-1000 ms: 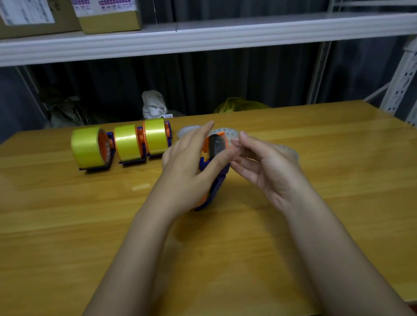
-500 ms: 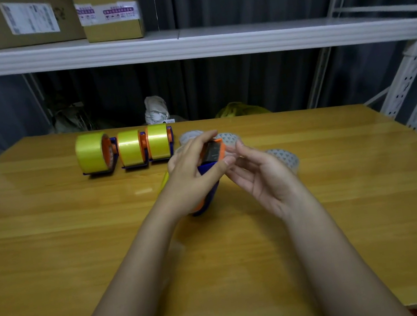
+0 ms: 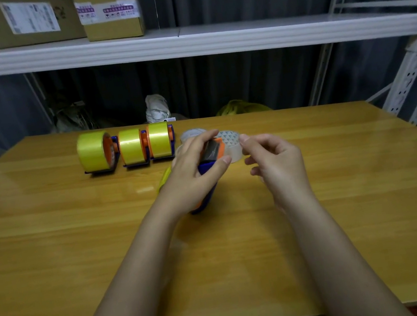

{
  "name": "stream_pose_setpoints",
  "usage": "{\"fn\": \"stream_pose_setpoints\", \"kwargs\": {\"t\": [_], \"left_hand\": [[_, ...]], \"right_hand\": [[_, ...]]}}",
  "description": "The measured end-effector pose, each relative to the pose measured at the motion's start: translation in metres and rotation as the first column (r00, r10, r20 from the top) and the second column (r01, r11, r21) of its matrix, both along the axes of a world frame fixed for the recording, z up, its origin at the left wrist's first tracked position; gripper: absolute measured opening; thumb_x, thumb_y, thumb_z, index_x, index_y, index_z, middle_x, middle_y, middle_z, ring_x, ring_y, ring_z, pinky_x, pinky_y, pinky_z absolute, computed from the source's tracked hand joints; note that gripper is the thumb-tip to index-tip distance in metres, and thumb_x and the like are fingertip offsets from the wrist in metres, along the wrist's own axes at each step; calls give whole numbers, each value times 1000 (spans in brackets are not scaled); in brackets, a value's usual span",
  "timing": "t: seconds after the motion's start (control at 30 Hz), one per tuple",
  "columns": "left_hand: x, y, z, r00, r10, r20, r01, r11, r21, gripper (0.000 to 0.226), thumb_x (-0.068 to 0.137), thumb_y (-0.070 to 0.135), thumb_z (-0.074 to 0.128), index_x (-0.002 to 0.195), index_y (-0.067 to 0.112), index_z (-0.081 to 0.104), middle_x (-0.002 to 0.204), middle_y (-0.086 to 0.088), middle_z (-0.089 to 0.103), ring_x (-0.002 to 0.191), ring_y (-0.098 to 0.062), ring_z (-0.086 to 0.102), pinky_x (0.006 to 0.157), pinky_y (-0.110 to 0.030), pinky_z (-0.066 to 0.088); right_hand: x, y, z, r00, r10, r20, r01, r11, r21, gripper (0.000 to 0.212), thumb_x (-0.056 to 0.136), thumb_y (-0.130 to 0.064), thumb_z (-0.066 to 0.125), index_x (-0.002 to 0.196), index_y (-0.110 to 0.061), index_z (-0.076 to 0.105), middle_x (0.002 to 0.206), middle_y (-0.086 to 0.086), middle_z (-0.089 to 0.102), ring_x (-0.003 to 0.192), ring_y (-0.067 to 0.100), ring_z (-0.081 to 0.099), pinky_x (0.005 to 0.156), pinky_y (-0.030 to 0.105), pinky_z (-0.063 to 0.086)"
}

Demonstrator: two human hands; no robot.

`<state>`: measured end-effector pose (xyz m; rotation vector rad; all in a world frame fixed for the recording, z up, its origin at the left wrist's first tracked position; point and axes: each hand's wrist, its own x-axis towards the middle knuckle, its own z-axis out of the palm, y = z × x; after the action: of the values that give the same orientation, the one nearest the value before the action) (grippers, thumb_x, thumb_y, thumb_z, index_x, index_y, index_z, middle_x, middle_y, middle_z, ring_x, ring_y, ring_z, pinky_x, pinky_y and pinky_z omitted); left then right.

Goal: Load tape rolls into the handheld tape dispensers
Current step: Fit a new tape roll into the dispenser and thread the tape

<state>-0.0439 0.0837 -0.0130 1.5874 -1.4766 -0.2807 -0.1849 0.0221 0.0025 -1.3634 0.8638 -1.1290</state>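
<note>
My left hand point(image 3: 193, 171) grips a blue and orange tape dispenser point(image 3: 210, 164) from above and holds it tilted over the wooden table point(image 3: 78, 250). The edge of a yellow tape roll point(image 3: 164, 178) shows under that hand. To the right of the dispenser's front end is my right hand point(image 3: 275, 165), its fingers loosely curled with nothing visible between them. Three dispensers loaded with yellow rolls point(image 3: 132, 149) stand in a row at the back left. Two clear tape rolls point(image 3: 230, 141) lie just behind my hands.
A white shelf point(image 3: 236, 38) spans above the table's far edge and carries two cardboard boxes point(image 3: 109, 11). White metal rack posts point(image 3: 414, 66) stand at the right. A white bag point(image 3: 156, 108) and a yellow bundle point(image 3: 241, 106) lie behind the table.
My right hand has drawn away to the right from the dispenser's front and curled its fingers. My left hand still grips the dispenser, now raised slightly.
</note>
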Motion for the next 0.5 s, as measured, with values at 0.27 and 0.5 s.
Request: {"fn": "stream_pose_setpoints", "kwargs": {"t": [0.27,0.5], "left_hand": [[3,-3,-4,1000,4,13,-4,1000,-9,64,78,66,45,136,41,36,131,16,39,130,-12,36,108,-48,33],[5,-3,-3,1000,8,-10,-8,1000,-3,65,77,68,48,135,43,37,134,14,39,130,-13,37,107,-47,35]], "right_hand": [[2,-2,5,972,178,154,-208,956,206,9,81,-13,75,88,-7,74,81,8,73,77,14,68,67,19,56],[5,-2,7,889,197,413,-355,867,351,12,85,5,65,95,0,68,81,12,72,77,18,70,66,24,59]]}}
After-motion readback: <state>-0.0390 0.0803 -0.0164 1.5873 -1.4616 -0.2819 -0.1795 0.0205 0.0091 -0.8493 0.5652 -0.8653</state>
